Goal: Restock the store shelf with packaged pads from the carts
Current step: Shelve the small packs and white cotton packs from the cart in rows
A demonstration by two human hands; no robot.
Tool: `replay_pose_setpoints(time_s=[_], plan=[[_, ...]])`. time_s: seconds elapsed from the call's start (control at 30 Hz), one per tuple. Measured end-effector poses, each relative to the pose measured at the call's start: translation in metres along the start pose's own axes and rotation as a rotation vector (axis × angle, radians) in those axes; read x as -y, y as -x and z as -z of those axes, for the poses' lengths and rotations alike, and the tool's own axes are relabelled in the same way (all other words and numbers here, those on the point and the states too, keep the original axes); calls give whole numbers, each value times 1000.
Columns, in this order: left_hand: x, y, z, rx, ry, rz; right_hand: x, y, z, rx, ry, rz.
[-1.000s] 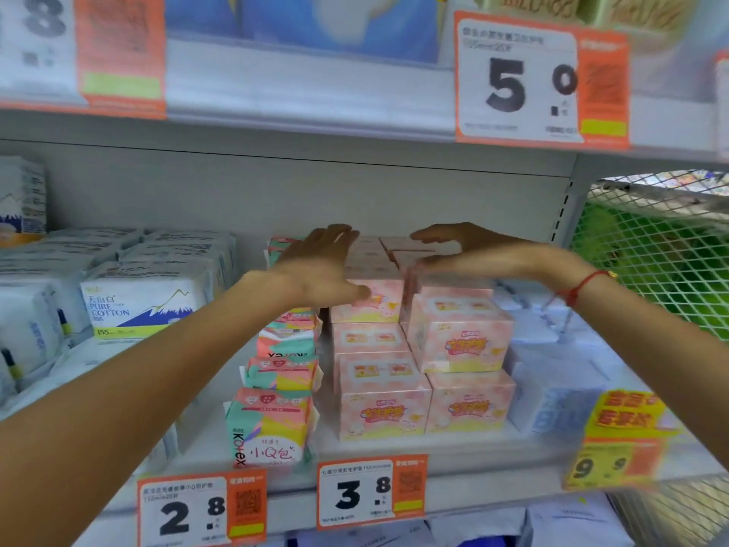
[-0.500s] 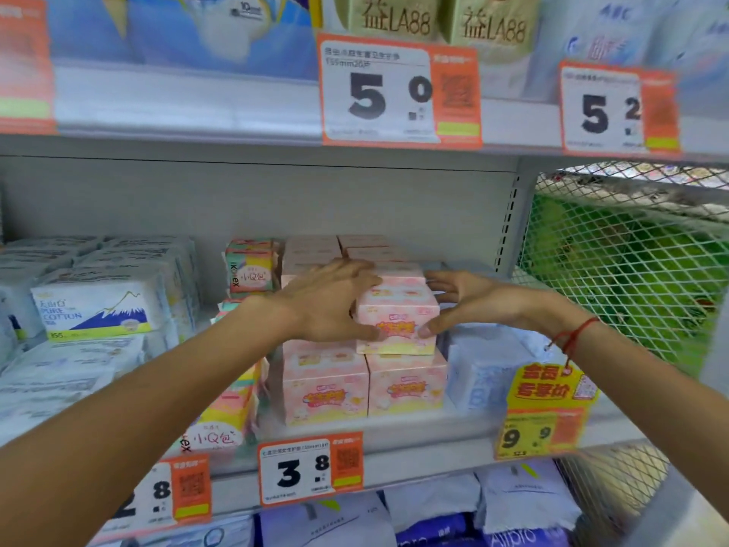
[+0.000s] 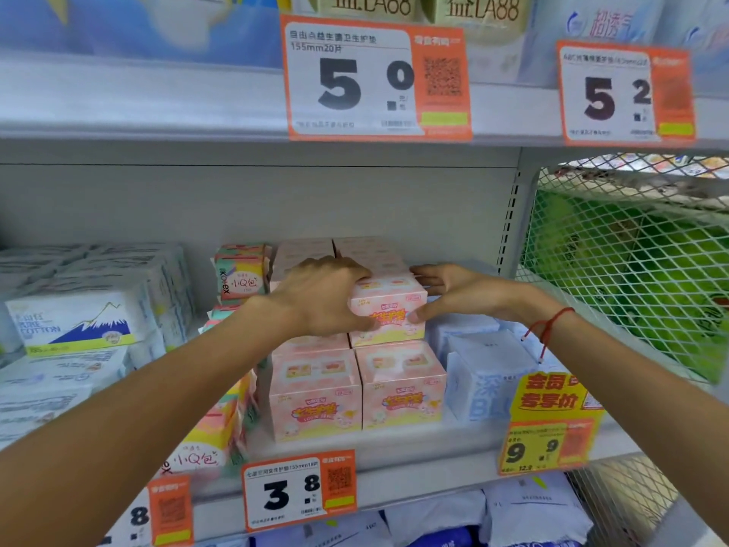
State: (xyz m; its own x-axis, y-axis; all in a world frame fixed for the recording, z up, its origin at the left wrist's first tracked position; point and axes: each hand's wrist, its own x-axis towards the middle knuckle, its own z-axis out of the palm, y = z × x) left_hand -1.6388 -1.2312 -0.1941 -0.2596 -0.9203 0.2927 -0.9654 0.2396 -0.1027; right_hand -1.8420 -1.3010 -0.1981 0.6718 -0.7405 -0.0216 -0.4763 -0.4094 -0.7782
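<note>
Shelf: we face a grey metal shelf [image 3: 394,452] under an upper shelf [image 3: 157,100]; open air stands between the stock and the shelf above.
Right edge: a perforated upright [image 3: 513,215] and white wire mesh [image 3: 631,270] close the bay; green shapes show blurred behind it.
Box: a pink box [image 3: 388,309] sits on the top tier, resting on two like boxes [image 3: 355,392] at the front lip; more pink boxes stand behind.
Left hand: our left hand [image 3: 319,298] curls over the box's left side and top, thumb on its front.
Right hand: our right hand [image 3: 457,294] holds the box's right side, thumb pinching the front corner, fingers along the side; a red string [image 3: 548,329] rings the wrist.
Neighbours: Kotex packs [image 3: 240,278] just left, soft white "COTTON" packs [image 3: 79,317] further left, pale blue packs [image 3: 485,373] just right.
Tags: orange-edged tags read "5 0" [image 3: 374,77], "5 2" [image 3: 623,94], "3 8" [image 3: 298,491]; a yellow tag "9 9" [image 3: 548,424].
</note>
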Motion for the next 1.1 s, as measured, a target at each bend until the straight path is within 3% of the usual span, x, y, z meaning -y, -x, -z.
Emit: replay_pose_setpoints(time_s=[0.17,0.23,0.27,0.33,0.4,0.53,0.73,0.87,1.1], plan=[[5,-3,0,6,15,10,-2,-1,-8,34,-20,16],[6,-4,0,17,38,12,0,1,-5,107,-176,25],[7,-5,-1,28,52,10,-1,-3,-1,68,-331,5],[8,-6,-3,50,70,9,-8,-23,13,-184,-638,-102],[10,-6,-5,52,61,4,-13,-51,24,-331,-765,-170],[14,0,-12,52,-10,-38,-15,-99,11,-267,-912,-230],[13,-6,-10,82,-13,-45,-7,-105,3,-417,-975,-225],[12,-6,-8,99,-5,-25,-7,-108,2,-323,-926,-195],[-1,6,-2,51,-59,21,-24,-79,10,-513,-886,-296]])
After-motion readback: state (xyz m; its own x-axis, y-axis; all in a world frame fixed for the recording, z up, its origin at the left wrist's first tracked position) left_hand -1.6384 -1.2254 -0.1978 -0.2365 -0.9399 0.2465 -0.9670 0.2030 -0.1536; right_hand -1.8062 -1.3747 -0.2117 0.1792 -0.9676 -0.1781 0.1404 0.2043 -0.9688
